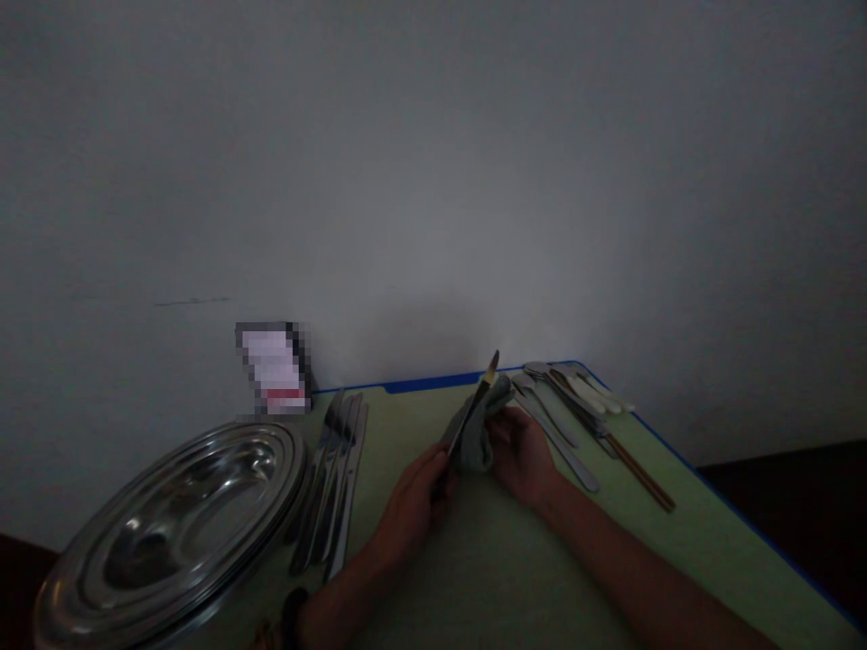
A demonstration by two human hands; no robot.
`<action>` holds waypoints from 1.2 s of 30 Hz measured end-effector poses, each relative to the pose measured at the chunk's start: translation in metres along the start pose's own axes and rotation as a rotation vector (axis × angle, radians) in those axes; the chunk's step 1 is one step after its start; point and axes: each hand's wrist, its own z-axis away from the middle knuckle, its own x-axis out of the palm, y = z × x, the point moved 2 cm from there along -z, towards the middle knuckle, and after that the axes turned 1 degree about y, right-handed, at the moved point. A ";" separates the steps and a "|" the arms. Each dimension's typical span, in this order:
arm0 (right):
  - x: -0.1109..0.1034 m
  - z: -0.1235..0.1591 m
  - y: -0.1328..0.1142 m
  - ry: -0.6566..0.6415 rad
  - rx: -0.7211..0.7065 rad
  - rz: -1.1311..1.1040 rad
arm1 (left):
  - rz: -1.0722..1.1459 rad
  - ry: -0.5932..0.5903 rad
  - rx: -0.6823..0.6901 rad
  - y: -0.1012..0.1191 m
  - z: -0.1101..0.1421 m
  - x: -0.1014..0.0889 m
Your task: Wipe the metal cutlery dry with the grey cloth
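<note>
Left hand [418, 496] is clamped on a slim knife-like utensil [492, 366], its pale tip pointing up and away; the right hand [520, 456] has its fingers curled round one soft, folded grey-green cloth [478, 444] lying against the utensil's shaft. Both are held above the front-middle of a smooth, pale green table [413, 420] with a blue edge. To the left sit at least two stacked oval dishes [71, 582], shiny metal, the top one pressed into hollows. Between them and the left hand lie at least four long metal pieces of cutlery [349, 487], side by side. Right of the right hand are two flat metal handles [575, 467] and, farther out, what look like two thin brown sticks [640, 472], though the dim light blurs them.
</note>
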 end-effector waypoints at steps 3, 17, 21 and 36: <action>0.004 0.003 0.008 -0.008 0.005 0.153 | 0.050 -0.014 -0.023 0.002 -0.001 -0.001; 0.005 0.007 0.010 -0.111 -0.053 0.501 | -0.254 0.026 0.019 0.002 0.002 0.007; 0.001 0.002 0.010 -0.021 -0.119 0.445 | -0.358 -0.090 0.045 0.006 0.005 0.010; 0.000 -0.001 0.005 0.023 -0.013 0.295 | -0.312 -0.268 -0.012 0.012 0.002 0.005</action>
